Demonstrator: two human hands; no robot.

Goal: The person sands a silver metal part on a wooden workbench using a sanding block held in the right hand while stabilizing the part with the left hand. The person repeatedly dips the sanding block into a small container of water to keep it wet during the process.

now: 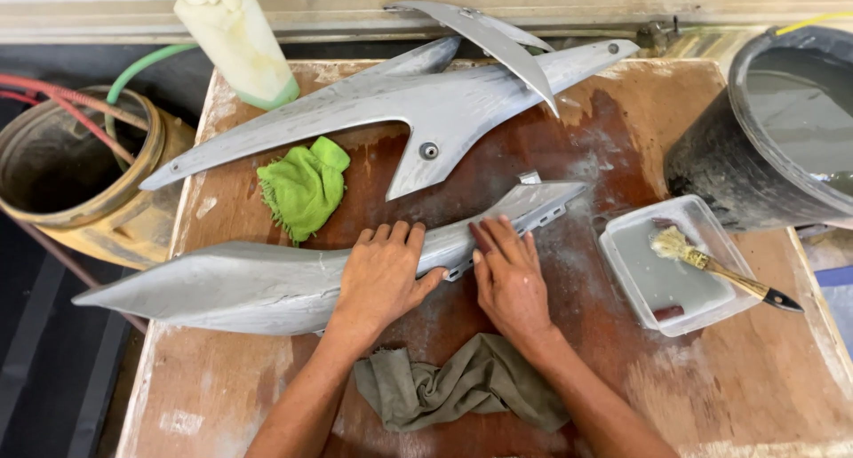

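Both hands on the near grey panel, sanding looks about midway

Left hand lies flat, pinning the long grey panel on the desk; right hand presses a small dark pad on its right end. Surface looks dull and scuffed all over; two more panels wait at the far side.

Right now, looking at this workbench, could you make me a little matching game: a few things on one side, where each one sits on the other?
Things:
1. green cloth
2. paintbrush
3. olive rag
4. left hand

Places:
A. across the white tray
B. flat on the near grey panel
C. between the two grey panels
D. at the table's near edge, between the forearms

Pairs: 1-C, 2-A, 3-D, 4-B
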